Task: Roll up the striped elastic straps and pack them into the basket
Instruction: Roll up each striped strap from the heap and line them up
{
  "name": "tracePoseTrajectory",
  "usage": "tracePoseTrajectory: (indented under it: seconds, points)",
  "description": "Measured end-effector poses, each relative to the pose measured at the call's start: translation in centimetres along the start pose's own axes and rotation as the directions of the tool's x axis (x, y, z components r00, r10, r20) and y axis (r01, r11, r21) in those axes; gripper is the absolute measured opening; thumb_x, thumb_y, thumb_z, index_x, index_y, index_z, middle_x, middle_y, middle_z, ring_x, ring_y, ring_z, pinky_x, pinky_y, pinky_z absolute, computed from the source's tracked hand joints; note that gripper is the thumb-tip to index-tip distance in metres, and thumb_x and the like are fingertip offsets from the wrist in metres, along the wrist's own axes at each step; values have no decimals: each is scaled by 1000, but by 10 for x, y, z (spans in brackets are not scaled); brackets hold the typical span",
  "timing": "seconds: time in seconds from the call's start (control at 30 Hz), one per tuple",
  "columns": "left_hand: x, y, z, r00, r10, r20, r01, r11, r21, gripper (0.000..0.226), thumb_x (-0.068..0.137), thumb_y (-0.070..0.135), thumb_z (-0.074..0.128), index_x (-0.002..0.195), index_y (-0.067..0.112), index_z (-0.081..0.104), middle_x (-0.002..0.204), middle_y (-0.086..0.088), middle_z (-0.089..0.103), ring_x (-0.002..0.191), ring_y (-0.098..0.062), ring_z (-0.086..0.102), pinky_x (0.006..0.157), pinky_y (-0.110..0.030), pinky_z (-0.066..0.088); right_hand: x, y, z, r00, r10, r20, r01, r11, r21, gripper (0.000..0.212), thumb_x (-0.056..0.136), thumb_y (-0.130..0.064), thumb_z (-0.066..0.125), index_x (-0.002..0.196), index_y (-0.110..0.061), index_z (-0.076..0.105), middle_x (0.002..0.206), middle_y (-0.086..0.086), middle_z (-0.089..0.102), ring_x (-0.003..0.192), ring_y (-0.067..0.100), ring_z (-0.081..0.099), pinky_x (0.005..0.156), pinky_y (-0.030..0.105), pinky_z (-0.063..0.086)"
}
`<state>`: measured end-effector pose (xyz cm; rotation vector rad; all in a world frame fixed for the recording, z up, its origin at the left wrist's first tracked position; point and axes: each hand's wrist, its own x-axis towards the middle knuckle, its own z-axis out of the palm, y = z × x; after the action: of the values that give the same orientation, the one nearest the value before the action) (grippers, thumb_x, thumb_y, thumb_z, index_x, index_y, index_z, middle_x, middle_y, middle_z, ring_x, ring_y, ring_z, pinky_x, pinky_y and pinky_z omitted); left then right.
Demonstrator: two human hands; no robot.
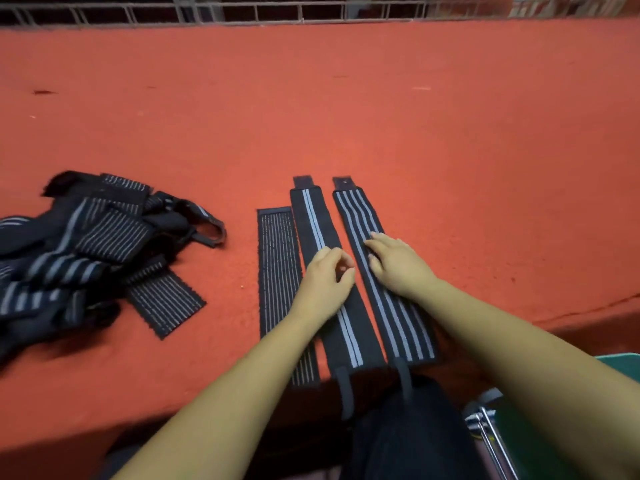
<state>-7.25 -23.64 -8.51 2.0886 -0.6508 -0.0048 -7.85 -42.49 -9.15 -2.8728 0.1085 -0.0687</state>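
Note:
Three black striped elastic straps lie flat side by side on the red felt table [381, 116]. The left strap [277, 258] has many thin stripes. The middle strap [313, 216] has a pale double stripe, and my left hand [325, 275] hovers over it with loosely curled fingers that hold nothing. The right strap [356, 209] carries several pale stripes; my right hand [398, 261] rests flat on its middle with straight fingers. Both longer straps hang their loop ends over the table's near edge. No basket shows clearly.
A tangled heap of more striped straps [79, 244] sits at the left of the table. A metal rail [311, 12] runs along the far edge. A green object with metal tubing [491, 427] stands at the bottom right, below the table edge.

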Motion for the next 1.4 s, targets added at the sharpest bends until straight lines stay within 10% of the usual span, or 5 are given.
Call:
tracePoseTrajectory:
  seconds: [0.27,0.5,1.0,1.17,1.4]
  points:
    - [-53,-62,-111,978,11,-207,30,980,197,12,88,3,64,87,15,62,87,4,54,81,1,52,75,-9,36,13,-86,-24,997,12,70,-25,983,181,44,93,-17,50,135,-6,55,137,14,59,126,31,54,102,39,46]
    - [-88,-127,-188,873,-136,-468,307,899,313,3,91,7,64,90,9,65,89,-5,53,93,-30,53,91,-43,43,23,-203,10,982,-182,57,152,928,339,57,89,-20,62,142,-4,46,139,16,48,131,30,48,110,37,38]
    - [-96,-170,-202,901,-122,-416,249,931,267,18,90,25,59,98,11,66,100,-1,61,99,-19,55,95,-37,42,32,-289,80,988,-26,150,-26,943,332,28,82,-51,73,74,-26,61,113,5,62,117,29,46,101,39,34]
    - [-101,-161,-207,903,-105,-416,181,973,147,50,87,48,51,119,13,64,119,3,59,116,-11,52,106,-26,37,22,-270,54,942,-199,272,-74,665,743,27,87,-21,74,70,-20,53,67,-3,55,63,12,48,65,30,39]
    - [-102,-150,-207,965,-11,-262,49,989,137,50,90,37,56,138,21,55,139,7,52,134,-6,43,118,-27,27,2,-207,-10,858,-394,330,-187,358,915,21,83,-4,65,70,-16,53,80,5,63,79,18,61,71,30,47]
